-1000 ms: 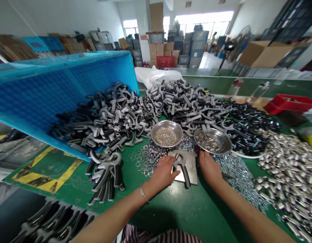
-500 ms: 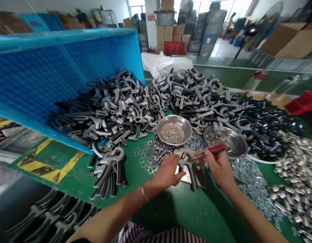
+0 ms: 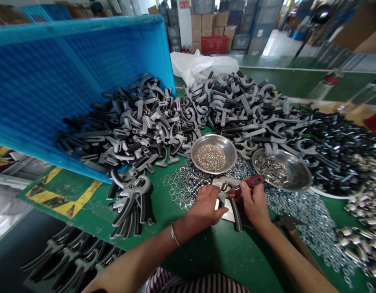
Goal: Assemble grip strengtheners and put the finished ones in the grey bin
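Note:
My left hand (image 3: 205,205) is closed over a grey spring clamp (image 3: 236,215) with black-lined handles, pressing it on a metal plate (image 3: 228,214). A small coil spring (image 3: 224,186) shows between its jaws. My right hand (image 3: 255,203) grips a red-handled screwdriver (image 3: 250,182), its front end at the clamp's middle joint. The tip itself is hidden. Behind the plate stands a steel bowl (image 3: 233,158) of tiny metal parts. Beside it, a second steel bowl (image 3: 303,175) holds small pins. Loose metal rings (image 3: 178,188) lie left of the plate.
A blue crate (image 3: 84,65) lies tipped at the left, grey handle parts (image 3: 163,118) heaped from it across the back. Several assembled clamps (image 3: 134,203) are stacked at left. Nuts (image 3: 316,224), a hammer (image 3: 294,232), black parts (image 3: 337,142) and silver sleeves (image 3: 358,244) lie right.
My right hand has moved slightly left and lower, bringing the screwdriver's handle nearer the clamp, so its shaft is less visible. My left hand stays on the clamp. The view has shifted slightly.

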Demonstrator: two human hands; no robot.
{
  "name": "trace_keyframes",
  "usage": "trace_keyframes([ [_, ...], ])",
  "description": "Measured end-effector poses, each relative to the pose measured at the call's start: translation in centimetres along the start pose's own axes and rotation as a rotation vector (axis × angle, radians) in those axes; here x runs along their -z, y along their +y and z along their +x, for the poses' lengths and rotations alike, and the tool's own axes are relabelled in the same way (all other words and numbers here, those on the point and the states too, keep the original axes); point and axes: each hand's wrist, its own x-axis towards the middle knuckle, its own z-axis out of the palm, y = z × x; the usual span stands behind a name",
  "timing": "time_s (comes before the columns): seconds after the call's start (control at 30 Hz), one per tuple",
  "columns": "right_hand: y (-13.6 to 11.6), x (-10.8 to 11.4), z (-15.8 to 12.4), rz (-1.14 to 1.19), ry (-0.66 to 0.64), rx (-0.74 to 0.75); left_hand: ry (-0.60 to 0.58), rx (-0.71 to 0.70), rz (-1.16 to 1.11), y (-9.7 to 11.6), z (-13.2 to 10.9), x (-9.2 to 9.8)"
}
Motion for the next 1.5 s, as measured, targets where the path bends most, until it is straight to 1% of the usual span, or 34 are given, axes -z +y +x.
trace_keyframes([
  [0.13, 0.1, 0.3, -0.3, -0.122, -0.035, 0.015, -0.006, 0.011, 0.003, 0.2, 0.0, 0.2],
  [0.27, -0.1, 0.1, -0.5, -0.398, -0.054, 0.111, -0.022, 0.02, 0.004, 0.3, 0.0, 0.3],
  [0.33, -0.6, -0.2, 0.0, -0.464, -0.075, 0.13, -0.032, 0.022, 0.002, 0.4, 0.0, 0.4],
  [0.37, -1.0, -0.4, 0.5, -0.409, -0.102, 0.113, -0.035, 0.027, 0.002, 0.4, 0.1, 0.4],
  [0.5, -2.2, -0.5, 3.3, 0.08, -0.288, -0.01, -0.046, 0.054, 0.017, 0.8, 0.0, 0.6],
  [0.53, -2.4, -0.3, 3.9, 0.162, -0.315, -0.022, -0.048, 0.055, 0.021, 0.8, 0.0, 0.7],
  [0.57, -2.4, 0.0, 4.3, 0.207, -0.317, -0.023, -0.051, 0.053, 0.025, 0.9, 0.0, 0.7],
  [0.67, -1.8, 1.0, 4.2, 0.319, -0.24, -0.013, -0.047, 0.056, 0.028, 0.8, 0.0, 0.6],
  [0.7, -1.4, 1.3, 3.8, 0.339, -0.216, -0.019, -0.046, 0.06, 0.025, 0.8, 0.0, 0.6],
  [0.77, -0.5, 1.6, 2.7, 0.305, -0.177, -0.033, -0.04, 0.067, 0.015, 0.6, -0.1, 0.4],
  [0.87, 0.6, 1.6, 1.2, 0.204, -0.135, -0.032, -0.037, 0.071, 0.001, 0.3, -0.1, 0.2],
  [0.93, 0.9, 1.4, 0.6, 0.219, -0.123, -0.024, -0.043, 0.076, -0.005, 0.4, -0.2, 0.3],
  [1.0, 0.4, 1.3, 0.1, 0.302, -0.133, -0.039, -0.034, 0.075, 0.006, 0.8, -0.2, 0.7],
  [1.1, -1.3, 1.1, -1.1, 0.432, -0.157, -0.079, 0.005, 0.028, 0.029, 2.1, 0.1, 1.7],
  [1.17, -2.5, 0.9, -1.9, 0.467, -0.155, -0.077, -0.009, -0.018, 0.003, 3.0, 0.3, 2.2],
  [1.23, -3.2, 1.1, -2.2, 0.464, -0.107, -0.058, -0.042, -0.048, -0.034, 3.4, 0.1, 2.6],
  [1.3, -2.7, 2.1, -2.0, 0.394, -0.033, -0.054, -0.078, -0.051, -0.021, 3.3, -0.6, 3.0],
  [1.33, -2.1, 3.0, -1.6, 0.303, -0.008, -0.065, -0.109, -0.046, 0.013, 2.9, -1.1, 3.4],
  [1.37, -1.3, 4.0, -1.3, 0.163, -0.011, -0.081, -0.152, -0.044, 0.056, 2.4, -1.7, 4.0],
  [1.43, 0.5, 6.5, -0.4, -0.249, -0.09, -0.117, -0.218, -0.045, 0.15, 1.2, -2.3, 5.9],
  [1.47, 1.2, 7.7, 0.0, -0.482, -0.134, -0.113, -0.214, -0.047, 0.195, 0.6, -2.2, 7.2],
  [1.5, 1.5, 8.7, 0.5, -0.691, -0.16, -0.078, -0.177, -0.049, 0.238, 0.0, -1.7, 8.5],
])
